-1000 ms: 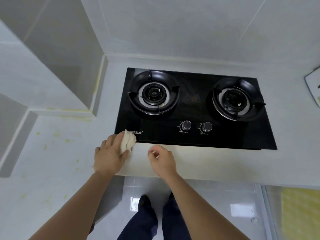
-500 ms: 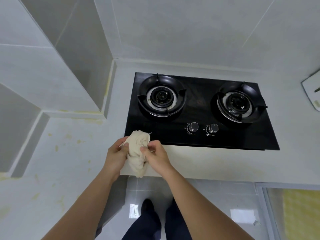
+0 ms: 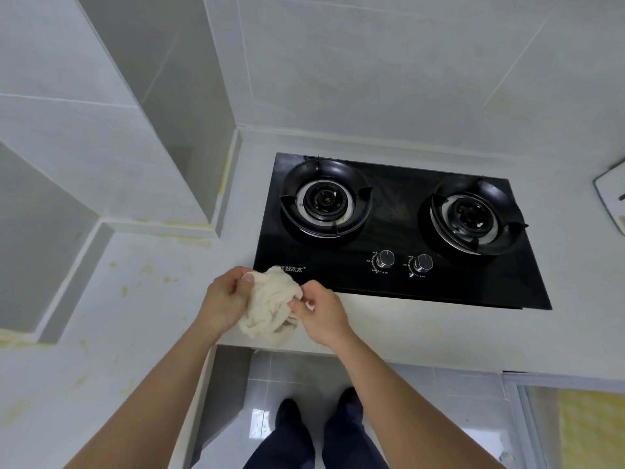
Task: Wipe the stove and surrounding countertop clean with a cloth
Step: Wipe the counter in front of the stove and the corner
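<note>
Both hands have come together on the cloth (image 3: 270,308) since one second ago, when the left hand (image 3: 225,301) alone pressed it, balled small, to the front-left corner of the stove (image 3: 399,231) while the right hand (image 3: 321,314) hovered beside it holding nothing; compared with half a second ago the arrangement is nearly unchanged, with the cloth hanging slightly fuller between the hands. Largest in view, the pale surface (image 3: 422,328) carries the black glass stove, and yellowish spots mark its left portion. At present the cloth is held above the front edge of the surface, just before the stove's front-left corner, and its lower folds droop toward that edge. Left fingers and thumb are curled round its upper left; right fingertips pinch a fold on its right side. Handling judgement: the cloth appears light, soft and limp, not fragile, and will conform to any grasp. It is best gathered into a firm pad in one palm, with loose ends tucked in to avoid snagging the burner supports or knobs (image 3: 385,258).
</note>
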